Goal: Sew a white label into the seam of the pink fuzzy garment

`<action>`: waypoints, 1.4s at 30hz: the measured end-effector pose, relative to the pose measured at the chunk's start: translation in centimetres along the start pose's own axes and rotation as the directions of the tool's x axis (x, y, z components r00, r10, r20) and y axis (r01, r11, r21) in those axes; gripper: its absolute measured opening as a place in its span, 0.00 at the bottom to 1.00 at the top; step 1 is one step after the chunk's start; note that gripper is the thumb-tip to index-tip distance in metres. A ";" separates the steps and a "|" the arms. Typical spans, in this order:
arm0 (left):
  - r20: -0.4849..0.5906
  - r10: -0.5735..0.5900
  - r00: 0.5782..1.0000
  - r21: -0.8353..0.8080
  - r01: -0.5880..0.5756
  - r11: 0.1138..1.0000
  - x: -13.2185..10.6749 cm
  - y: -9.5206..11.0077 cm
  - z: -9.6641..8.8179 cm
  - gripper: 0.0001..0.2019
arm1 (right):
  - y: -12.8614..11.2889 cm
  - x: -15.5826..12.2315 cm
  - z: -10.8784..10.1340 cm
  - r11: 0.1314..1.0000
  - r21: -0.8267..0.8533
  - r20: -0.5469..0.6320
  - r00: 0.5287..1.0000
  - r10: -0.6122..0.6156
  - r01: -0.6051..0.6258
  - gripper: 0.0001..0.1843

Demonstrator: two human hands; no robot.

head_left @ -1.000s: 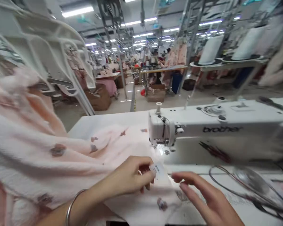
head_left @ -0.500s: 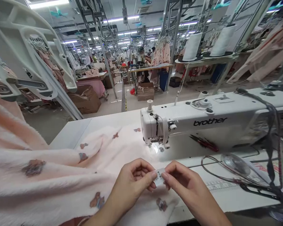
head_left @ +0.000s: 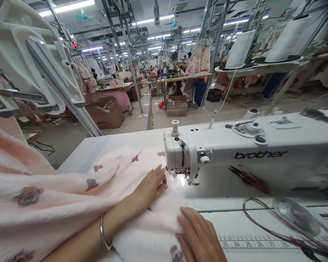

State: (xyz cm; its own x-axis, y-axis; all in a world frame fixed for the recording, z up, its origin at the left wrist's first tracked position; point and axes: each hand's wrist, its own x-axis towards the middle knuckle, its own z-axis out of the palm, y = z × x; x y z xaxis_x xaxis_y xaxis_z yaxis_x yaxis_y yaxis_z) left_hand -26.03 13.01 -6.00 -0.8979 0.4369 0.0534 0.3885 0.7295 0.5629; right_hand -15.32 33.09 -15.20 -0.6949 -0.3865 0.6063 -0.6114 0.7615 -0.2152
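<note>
Fluffy pale pink fabric (head_left: 71, 196) with small printed figures lies across the white sewing table (head_left: 82, 156) and over my left forearm. My left hand (head_left: 150, 185) rests flat on the fabric, fingers stretched toward the needle area (head_left: 184, 174) of the white Brother sewing machine (head_left: 248, 153). My right hand (head_left: 199, 236) lies flat on the fabric's near edge, fingers together and extended, just in front of the machine. No label shows in either hand. A bracelet sits on my left wrist.
Red-handled scissors (head_left: 250, 179) lie behind the machine arm. A clear lens on a wire loop (head_left: 295, 216) sits at the right, by a printed ruler (head_left: 251, 244) on the table edge. Thread cones (head_left: 242, 49) stand behind. Cardboard boxes (head_left: 105, 112) and other workstations fill the hall.
Both hands held a small white label between the fingertips; now they lie flat on the fabric, the left one moved up to the presser foot, and the label is out of sight.
</note>
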 end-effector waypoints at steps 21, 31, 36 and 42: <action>0.196 -0.463 0.864 -0.465 0.498 0.732 0.8 1.3 4.1 0.08 | 1.9 2.9 -0.9 0.996 0.025 0.046 0.995 0.087 -0.088 0.20; 0.312 -0.460 0.832 -0.511 0.555 0.656 1.4 0.9 3.7 0.08 | 1.8 2.4 -0.6 0.995 0.040 0.063 0.994 0.091 -0.093 0.21; 0.303 -0.471 0.829 -0.476 0.560 0.678 1.5 1.0 3.7 0.07 | 1.8 2.4 -0.7 0.995 0.034 0.074 0.993 0.092 -0.095 0.22; 0.285 -0.482 0.829 -0.464 0.559 0.687 1.5 1.1 3.7 0.06 | 1.8 2.4 -0.6 0.995 0.031 0.075 0.993 0.091 -0.094 0.22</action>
State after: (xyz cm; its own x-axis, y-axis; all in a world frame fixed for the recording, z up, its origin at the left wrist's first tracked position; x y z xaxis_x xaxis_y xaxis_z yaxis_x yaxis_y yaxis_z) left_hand -26.18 16.46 -8.34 -0.8720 0.1607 -0.4623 -0.3315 0.5011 0.7994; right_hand -17.86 33.89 -13.66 -0.7741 -0.3535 0.5252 -0.5550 0.7779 -0.2945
